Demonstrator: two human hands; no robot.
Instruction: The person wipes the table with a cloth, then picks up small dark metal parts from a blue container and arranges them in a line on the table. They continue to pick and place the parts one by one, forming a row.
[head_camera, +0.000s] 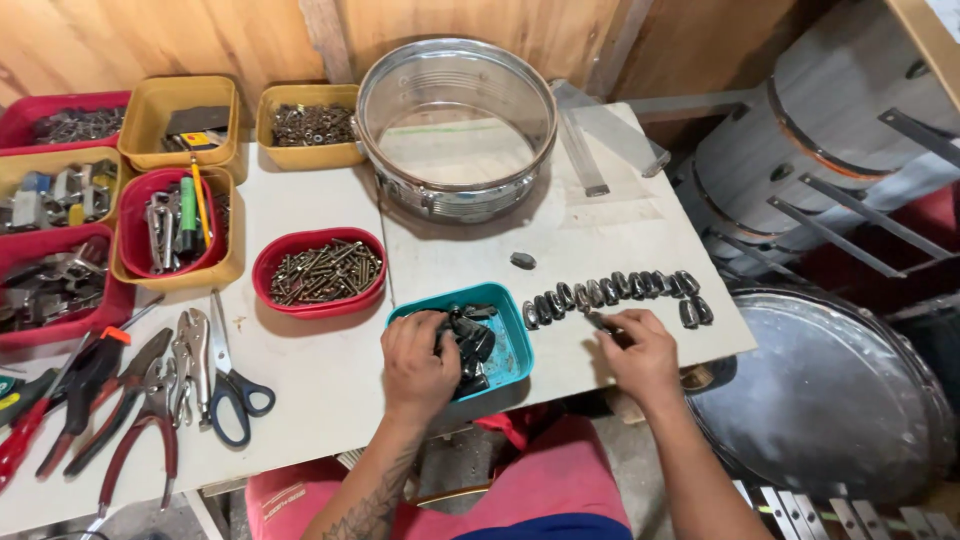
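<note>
Head view, looking down on a white worktable (320, 400). Left hand (418, 358) at lower centre, reaching into a teal tray (512, 335); fingers curled down over the dark metal lugs (475, 345) heaped inside, apparently gripping some, though the palm hides exactly which. Right hand (638, 352) just right of the tray, resting on the table, fingertips pinched on one dark lug (598, 322) at the lower edge of a row of lugs (612, 292). That row runs from centre toward the right of the frame, pieces set side by side and touching; two more sit at its right end, slightly below. A single stray lug (523, 261) lies apart above the row. Above that, top centre, a shiny metal drum shell (456, 130) stands on the table, open side up, with clear plastic strips (600, 150) lying beside it to the right. Left of the teal tray, close but not touching, a red oval bowl of screws (319, 272). Farther left, yellow and red bins (180, 215) hold tools and small hardware; a yellow bin of screws (310, 125) sits at upper left centre. Lower left: blue-handled scissors (232, 385), locking pliers (192, 355) and red-handled pliers (130, 425) lie flat in a loose line, well clear of both hands. Off the table, right side of frame: large drum shells (830, 130) and a round metal disc (820, 400). Nothing lies between either hand and its lugs.
</note>
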